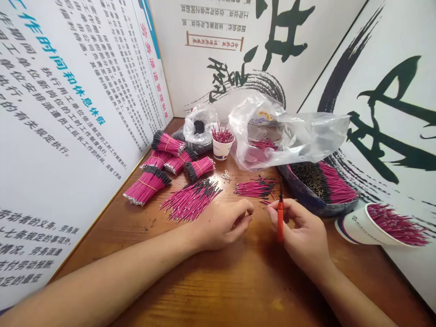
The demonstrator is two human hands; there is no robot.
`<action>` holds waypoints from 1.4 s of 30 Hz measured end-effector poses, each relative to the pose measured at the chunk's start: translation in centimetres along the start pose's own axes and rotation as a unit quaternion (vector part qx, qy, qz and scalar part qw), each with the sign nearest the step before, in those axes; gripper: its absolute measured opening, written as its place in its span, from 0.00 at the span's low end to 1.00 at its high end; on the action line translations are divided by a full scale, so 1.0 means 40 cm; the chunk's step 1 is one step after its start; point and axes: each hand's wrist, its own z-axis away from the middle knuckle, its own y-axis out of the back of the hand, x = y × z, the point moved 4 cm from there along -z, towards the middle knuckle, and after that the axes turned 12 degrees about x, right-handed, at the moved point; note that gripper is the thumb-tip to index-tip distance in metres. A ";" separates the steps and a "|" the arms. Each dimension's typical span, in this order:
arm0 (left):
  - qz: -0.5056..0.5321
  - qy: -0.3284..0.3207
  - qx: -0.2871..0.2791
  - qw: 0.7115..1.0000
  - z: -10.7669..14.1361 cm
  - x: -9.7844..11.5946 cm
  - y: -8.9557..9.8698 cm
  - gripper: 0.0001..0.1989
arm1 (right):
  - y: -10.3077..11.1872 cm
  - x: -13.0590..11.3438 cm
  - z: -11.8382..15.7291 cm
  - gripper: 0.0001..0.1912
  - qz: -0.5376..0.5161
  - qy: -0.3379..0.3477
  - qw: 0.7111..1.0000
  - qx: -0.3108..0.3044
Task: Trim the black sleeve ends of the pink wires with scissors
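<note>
My left hand (221, 225) rests on the wooden table (218, 290) with its fingers curled together, and I see nothing held in them. A loose heap of pink wires with black ends (190, 200) lies just beyond it. My right hand (301, 231) grips small orange-handled snips (279, 220) upright, tips pointing away from me. Ahead of that hand lies a smaller bunch of pink wires (255, 188). Further left, several bundles of pink wires tied with rubber bands (147, 185) lie in a group.
A paper cup of wires (223, 147) stands at the back, and a second cup (361, 225) lies tipped on its side at the right. A dark bowl (306, 195) holds more wires. Plastic bags (289, 136) crowd the back. Printed boards (68, 91) wall the table.
</note>
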 end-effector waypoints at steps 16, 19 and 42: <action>-0.299 -0.059 -0.119 0.945 -0.040 0.038 -0.013 0.06 | 0.003 0.081 -0.042 0.11 -0.004 -0.054 0.999 0.005; -0.253 -0.118 -0.139 0.950 -0.025 0.058 -0.057 0.06 | 0.000 0.099 -0.051 0.08 0.028 -0.048 0.998 -0.030; -0.278 -0.044 -0.106 0.954 -0.011 0.026 -0.067 0.09 | 0.018 0.112 -0.048 0.06 0.329 -0.013 0.931 -0.155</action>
